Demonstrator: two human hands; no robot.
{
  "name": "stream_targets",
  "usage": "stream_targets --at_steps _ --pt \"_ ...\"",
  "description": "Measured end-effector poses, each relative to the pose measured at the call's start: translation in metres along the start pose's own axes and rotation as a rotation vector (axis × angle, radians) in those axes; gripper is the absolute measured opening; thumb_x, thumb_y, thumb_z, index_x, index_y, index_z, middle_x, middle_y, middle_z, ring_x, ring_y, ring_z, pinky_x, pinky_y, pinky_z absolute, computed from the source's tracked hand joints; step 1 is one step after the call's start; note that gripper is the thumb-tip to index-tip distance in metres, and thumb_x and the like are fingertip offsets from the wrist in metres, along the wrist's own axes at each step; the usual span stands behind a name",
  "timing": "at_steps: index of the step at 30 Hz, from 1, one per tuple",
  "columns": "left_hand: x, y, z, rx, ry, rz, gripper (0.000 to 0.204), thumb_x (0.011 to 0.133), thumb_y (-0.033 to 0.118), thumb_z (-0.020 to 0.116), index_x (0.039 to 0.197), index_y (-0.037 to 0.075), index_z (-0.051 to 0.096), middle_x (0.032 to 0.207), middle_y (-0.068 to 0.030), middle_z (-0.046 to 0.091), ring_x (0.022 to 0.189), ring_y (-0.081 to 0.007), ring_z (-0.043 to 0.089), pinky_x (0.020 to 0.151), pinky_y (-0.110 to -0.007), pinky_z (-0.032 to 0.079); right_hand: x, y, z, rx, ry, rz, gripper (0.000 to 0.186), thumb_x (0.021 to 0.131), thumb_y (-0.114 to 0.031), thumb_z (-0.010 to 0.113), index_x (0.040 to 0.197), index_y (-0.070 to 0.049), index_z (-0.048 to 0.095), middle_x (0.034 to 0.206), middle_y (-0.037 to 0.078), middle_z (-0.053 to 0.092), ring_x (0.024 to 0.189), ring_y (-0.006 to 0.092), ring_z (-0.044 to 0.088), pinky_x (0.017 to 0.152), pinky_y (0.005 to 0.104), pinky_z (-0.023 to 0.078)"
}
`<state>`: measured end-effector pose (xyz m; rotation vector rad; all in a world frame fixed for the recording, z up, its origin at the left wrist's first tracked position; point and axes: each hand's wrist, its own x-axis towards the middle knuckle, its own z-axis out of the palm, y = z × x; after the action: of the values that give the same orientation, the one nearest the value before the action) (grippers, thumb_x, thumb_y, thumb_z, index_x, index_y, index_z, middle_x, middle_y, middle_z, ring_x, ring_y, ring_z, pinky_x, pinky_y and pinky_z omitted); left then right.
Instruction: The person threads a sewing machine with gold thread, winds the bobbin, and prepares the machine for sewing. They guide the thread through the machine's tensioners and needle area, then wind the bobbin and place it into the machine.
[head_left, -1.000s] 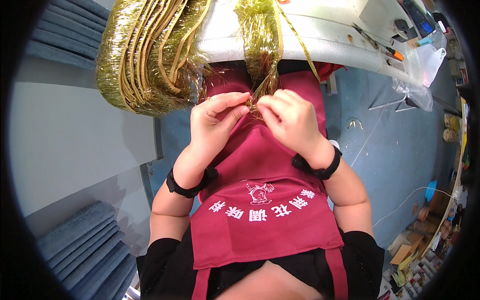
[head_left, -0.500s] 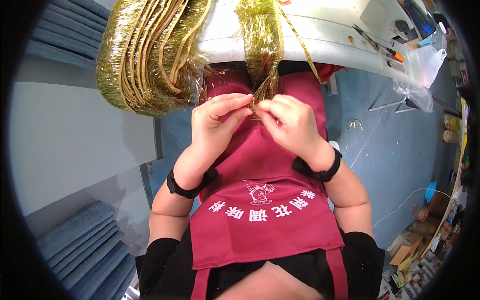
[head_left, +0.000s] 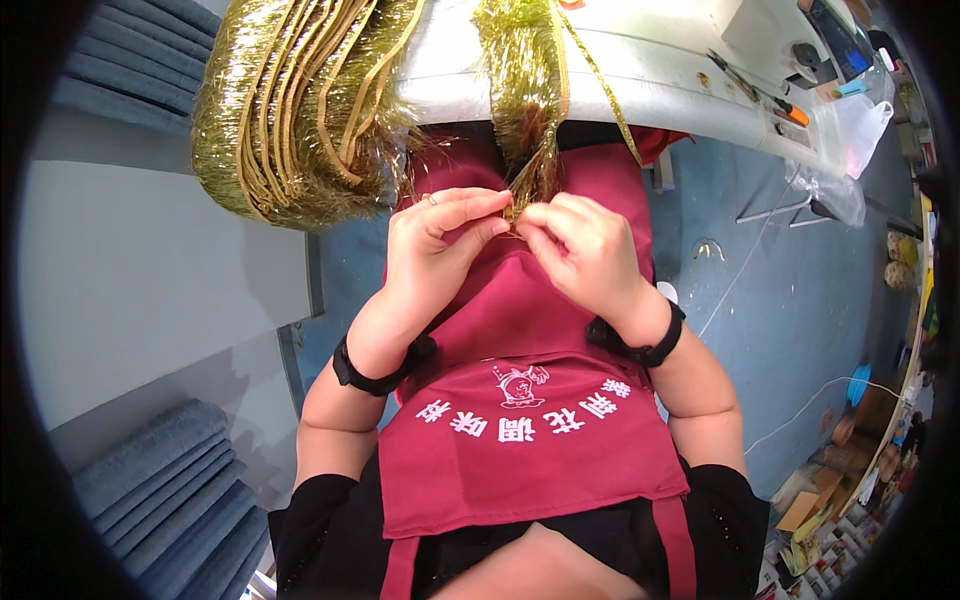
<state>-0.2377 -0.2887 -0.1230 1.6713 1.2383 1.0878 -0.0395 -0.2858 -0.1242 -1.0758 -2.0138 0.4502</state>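
Our left hand [head_left: 430, 245] and right hand [head_left: 587, 248] pinch the end of the gold tinsel [head_left: 522, 85] above our apron [head_left: 530, 475].

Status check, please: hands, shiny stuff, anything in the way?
Left hand, right hand: pinching lower end of gold tinsel strip. Strip runs up onto table. Nothing visibly blocking.

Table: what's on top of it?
On the table: a gold tinsel bundle at left, a tinsel strip draping over the near edge, an orange-handled tool at right. Table surface beneath the tinsel is hidden.
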Motion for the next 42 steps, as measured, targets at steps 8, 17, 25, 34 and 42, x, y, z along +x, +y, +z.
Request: stream_targets --at_steps 8,17,25,34,42 --pt "0.002 -0.002 0.001 0.131 0.005 0.098 0.027 0.081 -0.003 0.079 0.107 0.004 0.078 0.104 -0.0101 0.077 0.092 -0.0179 0.073 0.081 -0.028 0.059 0.009 0.001 -0.001 -0.063 0.055 -0.083 0.01 0.087 -0.01 0.073 0.093 -0.008 0.066 0.081 0.007 0.062 0.072 0.0266 0.064 0.06 0.0378 0.052" --pt "0.005 0.0 -0.008 -0.145 -0.027 0.044 0.026 0.082 -0.005 0.078 0.107 0.002 0.078 0.104 -0.0105 0.077 0.091 -0.0165 0.073 0.081 -0.028 0.059 0.019 0.006 -0.003 0.075 0.054 0.009 0.009 0.084 -0.004 0.076 0.091 -0.002 0.071 0.074 0.011 0.062 0.065 0.0259 0.062 0.058 0.035 0.048" --pt "0.011 0.001 -0.009 0.103 0.124 0.15 0.027 0.08 -0.003 0.08 0.106 0.003 0.078 0.102 -0.0104 0.077 0.089 -0.0179 0.073 0.081 -0.027 0.058 0.017 -0.014 -0.004 0.019 0.014 -0.074 0.007 0.088 -0.012 0.072 0.088 -0.008 0.066 0.077 0.008 0.062 0.071 0.0283 0.064 0.061 0.0395 0.052" --pt "-0.001 0.005 -0.013 0.009 -0.059 0.108 0.027 0.081 -0.004 0.079 0.107 0.004 0.079 0.104 -0.0097 0.077 0.091 -0.0172 0.073 0.08 -0.027 0.058 0.02 -0.006 -0.009 -0.051 0.054 -0.059 0.007 0.088 -0.012 0.072 0.089 -0.009 0.066 0.078 0.007 0.062 0.072 0.0269 0.064 0.062 0.039 0.052" --pt "0.006 -0.001 -0.009 -0.26 0.03 0.033 0.027 0.085 -0.009 0.075 0.111 -0.001 0.076 0.109 -0.0113 0.074 0.098 -0.0152 0.07 0.085 -0.027 0.058 0.011 -0.011 -0.003 0.015 0.0 -0.046 0.008 0.088 -0.012 0.073 0.091 -0.008 0.066 0.078 0.007 0.061 0.072 0.0264 0.064 0.061 0.0377 0.052"
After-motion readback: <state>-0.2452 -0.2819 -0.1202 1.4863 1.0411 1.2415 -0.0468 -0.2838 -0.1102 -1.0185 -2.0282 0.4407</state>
